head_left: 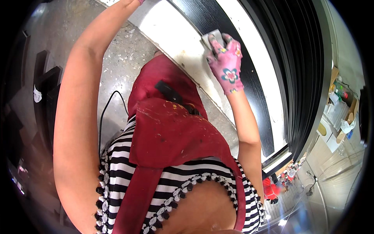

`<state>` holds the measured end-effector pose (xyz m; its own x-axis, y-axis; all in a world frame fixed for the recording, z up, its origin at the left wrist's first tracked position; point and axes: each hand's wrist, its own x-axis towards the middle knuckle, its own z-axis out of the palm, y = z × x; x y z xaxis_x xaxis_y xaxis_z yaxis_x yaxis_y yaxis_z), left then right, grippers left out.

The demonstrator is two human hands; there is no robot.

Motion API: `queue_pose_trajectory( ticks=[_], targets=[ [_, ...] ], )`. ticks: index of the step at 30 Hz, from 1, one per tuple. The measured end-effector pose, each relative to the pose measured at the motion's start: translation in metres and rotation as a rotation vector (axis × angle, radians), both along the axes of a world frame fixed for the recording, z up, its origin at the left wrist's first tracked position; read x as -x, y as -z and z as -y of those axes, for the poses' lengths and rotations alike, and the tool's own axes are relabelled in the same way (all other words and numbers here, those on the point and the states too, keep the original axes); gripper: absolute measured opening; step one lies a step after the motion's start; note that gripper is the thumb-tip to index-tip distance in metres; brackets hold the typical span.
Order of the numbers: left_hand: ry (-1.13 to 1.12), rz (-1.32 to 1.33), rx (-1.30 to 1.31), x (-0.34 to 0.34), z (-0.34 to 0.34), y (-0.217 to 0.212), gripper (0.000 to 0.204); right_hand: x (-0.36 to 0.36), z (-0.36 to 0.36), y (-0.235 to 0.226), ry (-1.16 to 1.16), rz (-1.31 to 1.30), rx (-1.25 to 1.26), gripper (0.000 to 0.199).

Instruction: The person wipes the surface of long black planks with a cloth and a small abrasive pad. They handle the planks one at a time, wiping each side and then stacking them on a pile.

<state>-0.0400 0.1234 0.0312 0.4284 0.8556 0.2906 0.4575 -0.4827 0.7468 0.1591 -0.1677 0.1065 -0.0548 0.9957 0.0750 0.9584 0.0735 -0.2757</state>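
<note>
My right hand (226,64), in a pink flowered glove, grips a pale grey block (212,38) with its fingers bent over it. The block rests on a long black board (249,78) with a wood-grain surface. Under that board lies a white worktop (183,50), stained and scuffed along its near edge. Only a sliver of my left hand (141,1), with a bit of pink glove, shows at the top edge above the worktop. Its fingers are out of the picture, so what it touches is hidden.
Long black boards (292,58) stand stacked along the right side of the worktop. A black cable (102,117) lies on the speckled concrete floor (117,70). At far right is a cardboard box (350,113) of odds and ends. A person in red (270,189) is in the background.
</note>
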Motion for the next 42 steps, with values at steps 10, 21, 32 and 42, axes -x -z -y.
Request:
queue_pose_trajectory(
  ticks=[10,21,32,42],
  targets=[
    [-0.002,0.04,-0.013,-0.002,0.002,0.001,0.05,-0.004,0.002,0.022,0.055,0.042,-0.024,0.046],
    [-0.04,-0.1,-0.041,0.0,0.006,-0.011,0.048,-0.009,0.029,0.002,0.096,-0.012,0.043,0.049],
    [0.106,0.227,0.133,0.007,-0.01,0.013,0.054,0.0,0.014,0.0,0.072,0.004,0.009,0.043],
    [0.112,0.042,-0.03,0.017,-0.027,0.023,0.046,-0.068,0.136,-0.007,0.365,-0.058,0.034,0.052]
  ],
)
